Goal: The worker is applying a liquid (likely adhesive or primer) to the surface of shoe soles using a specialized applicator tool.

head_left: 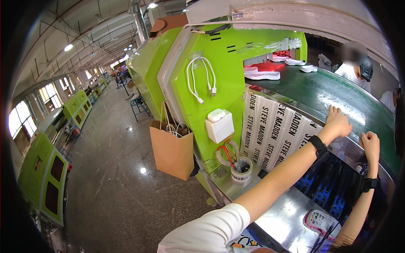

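My left hand [337, 123] is over the near edge of the green conveyor belt [337, 90], its fingers reaching forward and a little apart, with nothing visible in them. To its right, my right hand [370, 145] hangs at the same edge with its fingers curled in; what they hold, if anything, is hidden. Farther up the belt lie several white shoe soles [263, 75], some in red light under the green machine [228, 55]. Below my arms, a pink and white shoe sole [322, 221] rests on the metal worktop [274, 223].
A printed white panel [270, 130] stands left of my left forearm. Tape rolls [241, 170] and red-handled scissors [225, 155] sit at the worktop's corner. A paper bag [172, 149] hangs beside the machine. Across the belt is another person [356, 71]. A dark slatted opening [333, 185] lies beneath my wrists.
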{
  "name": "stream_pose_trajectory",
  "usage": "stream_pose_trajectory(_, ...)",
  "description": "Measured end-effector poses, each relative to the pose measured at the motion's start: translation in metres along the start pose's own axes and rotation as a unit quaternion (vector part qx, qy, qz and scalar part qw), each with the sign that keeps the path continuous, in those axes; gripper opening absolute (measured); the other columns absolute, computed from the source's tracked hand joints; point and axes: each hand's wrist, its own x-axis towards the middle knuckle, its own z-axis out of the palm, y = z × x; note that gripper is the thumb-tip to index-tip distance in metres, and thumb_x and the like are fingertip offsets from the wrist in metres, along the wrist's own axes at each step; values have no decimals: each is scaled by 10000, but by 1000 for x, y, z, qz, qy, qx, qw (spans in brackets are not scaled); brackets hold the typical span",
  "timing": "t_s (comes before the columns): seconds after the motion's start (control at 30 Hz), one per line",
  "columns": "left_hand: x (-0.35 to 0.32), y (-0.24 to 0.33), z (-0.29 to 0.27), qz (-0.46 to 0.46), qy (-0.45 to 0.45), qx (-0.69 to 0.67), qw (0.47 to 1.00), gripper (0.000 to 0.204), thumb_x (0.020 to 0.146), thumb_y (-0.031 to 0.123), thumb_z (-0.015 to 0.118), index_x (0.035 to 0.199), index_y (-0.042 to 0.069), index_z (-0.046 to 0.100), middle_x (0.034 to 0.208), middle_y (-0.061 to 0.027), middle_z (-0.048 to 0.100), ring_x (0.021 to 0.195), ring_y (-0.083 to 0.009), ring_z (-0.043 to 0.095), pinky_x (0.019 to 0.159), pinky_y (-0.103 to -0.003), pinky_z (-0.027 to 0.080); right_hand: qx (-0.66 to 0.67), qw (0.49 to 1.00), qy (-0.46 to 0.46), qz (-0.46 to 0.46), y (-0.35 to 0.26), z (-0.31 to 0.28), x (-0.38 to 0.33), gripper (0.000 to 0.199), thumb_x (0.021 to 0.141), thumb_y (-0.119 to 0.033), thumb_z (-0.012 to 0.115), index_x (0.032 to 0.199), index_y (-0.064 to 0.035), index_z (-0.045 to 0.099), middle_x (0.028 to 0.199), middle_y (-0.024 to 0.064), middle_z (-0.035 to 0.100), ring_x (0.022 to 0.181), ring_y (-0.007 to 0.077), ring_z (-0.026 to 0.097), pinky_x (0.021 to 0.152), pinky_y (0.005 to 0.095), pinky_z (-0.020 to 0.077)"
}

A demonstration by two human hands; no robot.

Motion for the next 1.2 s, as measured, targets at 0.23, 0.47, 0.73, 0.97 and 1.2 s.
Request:
stream_pose_trajectory(0.23,1,-1,2,-1,7,1,1000,561,861,425,460,1183,-10,605,1349,-339,400,1322,-460,303,1135,-513,90,-6,1000,-2,-3,4,1,1,369,847,-197,604,599,37,463,507,146,471,464,187,455,491,365,359)
stream_pose_trajectory(0.47,1,-1,2,-5,8,10,1000,567,866,433,460,1193,-9,599,1354,-336,398,1319,-456,310,1135,-513,97,-4,1000,-2,-1,-1,0,0,375,851,-208,607,603,35,465,509,149,471,464,195,454,494,364,362)
stream_pose_trajectory(0.73,2,-2,3,1,5,10,1000,559,879,441,458,1186,-3,604,1347,-325,412,1315,-448,317,1134,-509,108,-14,1000,-3,7,-3,-1,0,376,850,-217,603,607,36,467,517,160,475,468,206,455,501,372,369)
stream_pose_trajectory(0.97,1,0,3,1,10,9,1000,558,868,437,465,1172,-7,613,1337,-323,423,1309,-448,324,1132,-508,112,-20,1000,1,6,-4,-3,-3,375,846,-225,603,612,36,469,524,169,471,473,223,453,509,376,375)
stream_pose_trajectory(1.2,1,-3,3,1,15,6,1000,565,860,439,467,1178,-7,608,1328,-331,427,1306,-456,325,1131,-507,111,-21,1000,-1,12,-9,-3,-3,368,843,-218,600,611,35,466,527,164,477,478,226,458,514,378,378)
